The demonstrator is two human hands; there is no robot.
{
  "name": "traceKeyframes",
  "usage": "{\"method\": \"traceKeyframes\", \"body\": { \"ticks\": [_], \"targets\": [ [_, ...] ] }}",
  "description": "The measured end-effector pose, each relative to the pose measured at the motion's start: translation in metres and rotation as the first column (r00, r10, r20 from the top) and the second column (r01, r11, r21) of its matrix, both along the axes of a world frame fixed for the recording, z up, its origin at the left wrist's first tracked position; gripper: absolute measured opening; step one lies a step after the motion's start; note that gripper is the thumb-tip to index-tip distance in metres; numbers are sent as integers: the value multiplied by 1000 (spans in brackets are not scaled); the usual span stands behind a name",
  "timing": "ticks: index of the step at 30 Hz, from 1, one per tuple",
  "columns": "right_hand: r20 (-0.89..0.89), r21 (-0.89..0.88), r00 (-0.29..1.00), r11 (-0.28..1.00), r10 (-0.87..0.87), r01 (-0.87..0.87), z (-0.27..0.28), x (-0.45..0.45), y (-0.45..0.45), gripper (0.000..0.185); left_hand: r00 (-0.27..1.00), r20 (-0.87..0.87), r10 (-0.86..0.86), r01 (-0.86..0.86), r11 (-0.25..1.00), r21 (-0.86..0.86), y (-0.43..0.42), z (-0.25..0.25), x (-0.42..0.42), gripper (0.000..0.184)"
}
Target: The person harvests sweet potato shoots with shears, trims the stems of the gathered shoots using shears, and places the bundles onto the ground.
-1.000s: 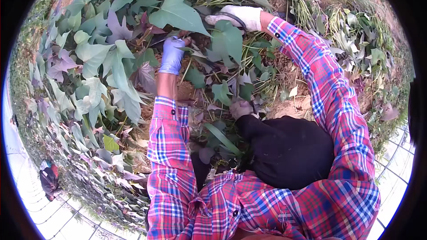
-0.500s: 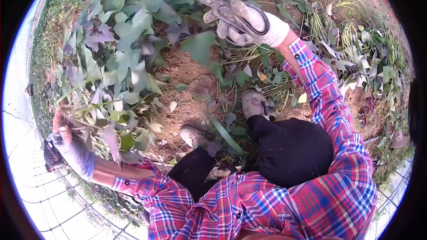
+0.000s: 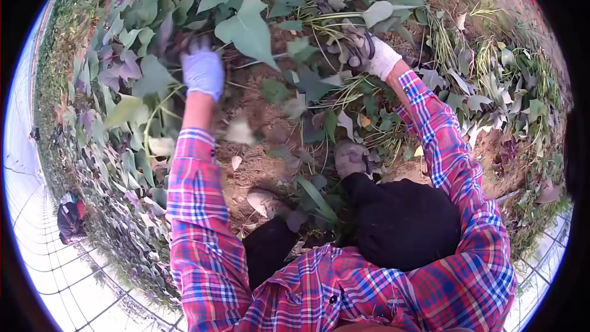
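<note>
The left hand (image 3: 202, 74) has swung from the far left into the leafy vines (image 3: 247, 29) (blurred; I cannot tell its grip); the right hand (image 3: 376, 58) stays clamped on dark looped handles (image 3: 370, 47).

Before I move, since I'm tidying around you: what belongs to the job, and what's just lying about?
In the job:
- dark-handled tool in the gloved right hand
- leafy vines around the gloved left hand

Apparently just lying about:
- small pale leaf on the soil
- small yellow leaf
</note>
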State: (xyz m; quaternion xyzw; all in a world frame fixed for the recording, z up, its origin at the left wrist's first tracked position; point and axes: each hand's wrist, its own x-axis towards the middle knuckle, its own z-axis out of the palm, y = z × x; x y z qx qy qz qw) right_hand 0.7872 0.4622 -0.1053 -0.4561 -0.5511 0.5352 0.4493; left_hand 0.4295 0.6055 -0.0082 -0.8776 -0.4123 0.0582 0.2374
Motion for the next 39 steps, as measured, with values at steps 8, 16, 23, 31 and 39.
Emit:
{"method": "traceKeyframes", "body": {
  "ticks": [8, 16, 23, 31, 39],
  "targets": [
    [-713, -512, 675, 798, -188, -318, 36, 16, -5, 40, 951, -188, 247, -310, 780, -544, -44, 7, -126, 17],
    [-420, -92, 907, 996, -41, 2, 190, 1, -30, 81, 972, 223, 77, 7, 935, -353, -78, 38, -109, 20],
    [-333, -509, 924, 789, 188, -344, 176, -94, -15, 67, 873, 485, 39, 184, 896, -403, -102, 84, 2, 21],
    [-235, -601, 967, 797, -98, -66, 81, -35, 58, 67, 954, 291, -75, 173, 930, -325, 30, -15, 71, 21],
    [-379, -637, 898, 767, -225, -76, 67, -27, 60, 69, 953, 215, 212, -72, 850, -521, 62, -48, 81, 23]
  ]
}}
